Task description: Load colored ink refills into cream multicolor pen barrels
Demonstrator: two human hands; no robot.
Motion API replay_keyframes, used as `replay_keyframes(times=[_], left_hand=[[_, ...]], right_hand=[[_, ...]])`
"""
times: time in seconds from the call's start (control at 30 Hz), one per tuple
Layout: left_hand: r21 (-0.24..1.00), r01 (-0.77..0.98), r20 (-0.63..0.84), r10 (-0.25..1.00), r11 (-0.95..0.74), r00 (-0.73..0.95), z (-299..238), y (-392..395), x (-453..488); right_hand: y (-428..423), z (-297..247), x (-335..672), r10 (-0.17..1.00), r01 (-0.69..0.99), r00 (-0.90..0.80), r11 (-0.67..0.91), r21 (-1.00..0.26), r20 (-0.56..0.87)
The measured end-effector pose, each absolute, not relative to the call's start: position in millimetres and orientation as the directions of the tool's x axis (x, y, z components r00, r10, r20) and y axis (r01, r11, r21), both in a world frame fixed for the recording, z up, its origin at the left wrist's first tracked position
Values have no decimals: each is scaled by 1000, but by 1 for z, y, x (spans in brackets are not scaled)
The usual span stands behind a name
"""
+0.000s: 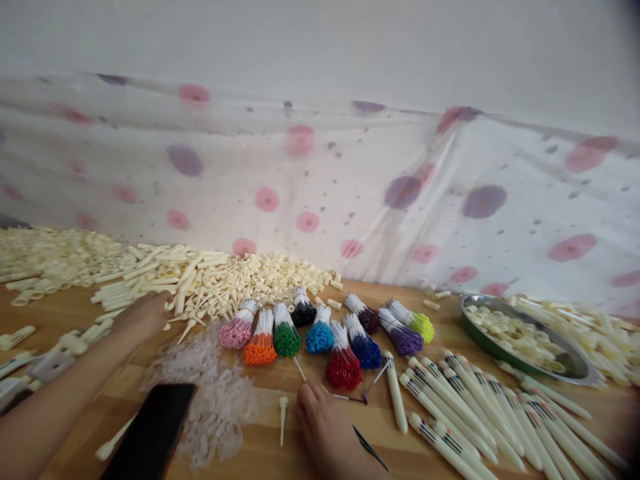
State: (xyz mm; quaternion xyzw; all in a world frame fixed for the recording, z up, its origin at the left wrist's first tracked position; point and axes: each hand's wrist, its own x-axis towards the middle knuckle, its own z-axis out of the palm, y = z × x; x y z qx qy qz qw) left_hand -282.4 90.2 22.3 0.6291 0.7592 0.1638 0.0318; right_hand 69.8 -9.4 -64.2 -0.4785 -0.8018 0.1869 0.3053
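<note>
Hands worked among pen parts on the worktop (430, 460).
Left hand (143, 317) reached the cream pile (210, 280), grip unclear; right hand (320, 417) pinched a thin refill (349, 399).

I see a wooden surface (380, 303) running along a spotted sheet. Directly on it lie a long heap of cream plastic parts (165, 273) at the back, bundles of coloured refills (325, 330) in the middle, a row of white pen barrels (480, 413) to the right, a metal dish (520, 337) beside them, a black phone (153, 433) near me and a pile of clear bits (220, 400).
</note>
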Motion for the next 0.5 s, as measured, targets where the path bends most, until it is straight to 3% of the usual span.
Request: replay_keyframes(times=[0.17, 0.37, 0.5], left_hand=[[206, 964, 178, 962, 168, -205, 25, 100, -288], [216, 960, 251, 940, 179, -232, 32, 128, -269], [245, 936, 206, 930, 252, -304, 43, 149, -268]], right_hand=[[-10, -76, 64, 842, 663, -446, 539, -519, 305], [2, -101, 63, 757, 641, -535, 653, -403, 376], [17, -125, 63, 694, 623, -569, 714, -320, 440]])
